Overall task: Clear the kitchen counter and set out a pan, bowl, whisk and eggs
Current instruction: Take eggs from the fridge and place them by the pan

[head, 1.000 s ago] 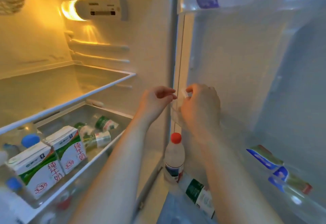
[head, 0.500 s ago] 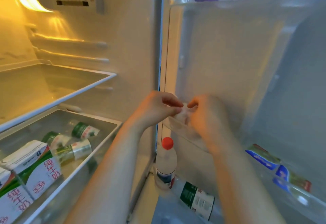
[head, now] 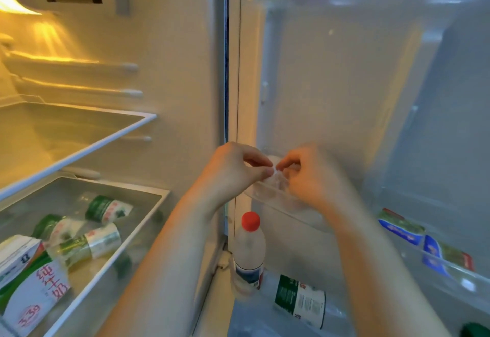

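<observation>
I am facing an open fridge. Both hands meet at a clear plastic tray (head: 275, 198) on the inside of the door. My left hand (head: 233, 169) and my right hand (head: 310, 175) each pinch a bit of crumpled clear plastic (head: 277, 175) just above the tray's near end, fingertips almost touching. A pale rounded shape (head: 273, 158) shows behind the fingers; I cannot tell whether it is an egg. The right hand hides the rest of the tray. No pan, bowl or whisk is in view.
A red-capped bottle (head: 249, 251) stands below the hands, with a green-labelled bottle (head: 299, 302) lying beside it. Milk cartons (head: 31, 283) and green bottles (head: 103, 230) fill the fridge drawer at left under a glass shelf (head: 79, 151). Blue packets (head: 424, 241) sit on the door shelf.
The two hands have come closer together and dropped a little to the clear tray, still pinching the plastic. The view has shifted to the right, towards the door.
</observation>
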{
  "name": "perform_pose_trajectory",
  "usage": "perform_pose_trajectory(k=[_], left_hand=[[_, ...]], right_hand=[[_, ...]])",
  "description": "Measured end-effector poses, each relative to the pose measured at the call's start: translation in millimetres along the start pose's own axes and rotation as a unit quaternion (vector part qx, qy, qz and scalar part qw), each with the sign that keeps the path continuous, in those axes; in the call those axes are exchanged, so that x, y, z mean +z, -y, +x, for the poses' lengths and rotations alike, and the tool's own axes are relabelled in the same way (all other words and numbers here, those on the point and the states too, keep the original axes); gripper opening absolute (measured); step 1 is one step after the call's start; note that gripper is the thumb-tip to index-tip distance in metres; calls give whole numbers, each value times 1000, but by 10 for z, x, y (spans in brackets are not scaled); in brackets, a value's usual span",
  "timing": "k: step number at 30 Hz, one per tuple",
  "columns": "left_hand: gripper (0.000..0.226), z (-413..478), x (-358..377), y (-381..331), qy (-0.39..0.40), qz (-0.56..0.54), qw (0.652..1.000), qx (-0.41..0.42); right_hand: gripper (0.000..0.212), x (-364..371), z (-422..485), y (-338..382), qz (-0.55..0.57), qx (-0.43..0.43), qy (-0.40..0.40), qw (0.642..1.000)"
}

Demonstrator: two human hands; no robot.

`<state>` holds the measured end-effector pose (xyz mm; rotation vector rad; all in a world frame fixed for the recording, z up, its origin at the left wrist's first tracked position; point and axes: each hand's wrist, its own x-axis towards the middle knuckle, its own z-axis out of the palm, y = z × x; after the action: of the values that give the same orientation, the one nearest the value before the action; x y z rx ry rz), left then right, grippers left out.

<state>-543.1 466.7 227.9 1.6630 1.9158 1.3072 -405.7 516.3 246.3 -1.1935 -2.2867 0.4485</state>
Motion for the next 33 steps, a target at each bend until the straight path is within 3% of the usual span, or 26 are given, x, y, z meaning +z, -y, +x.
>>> perform_pose_trajectory(k=[11,15,21,28,33], left_hand=[[13,-34,103,49,-41,-23,999,23],[5,-48,158,-5,-62,-54,997,1],[18,-42,232,-92,-85,-46,995,-25],[13,-54,354,1,-150,-42,988,-20],[12,-64,350,-20,-151,-59,987,-9]], right_hand=[[11,39,47,-51,-17,-14,-62,998],[15,63,77,-83,-10,-18,-72,997],[14,74,89,-82,-4,-26,-66,997],[13,55,90,-94,38,27,-102,994],[12,33,88,-99,84,33,-83,992]])
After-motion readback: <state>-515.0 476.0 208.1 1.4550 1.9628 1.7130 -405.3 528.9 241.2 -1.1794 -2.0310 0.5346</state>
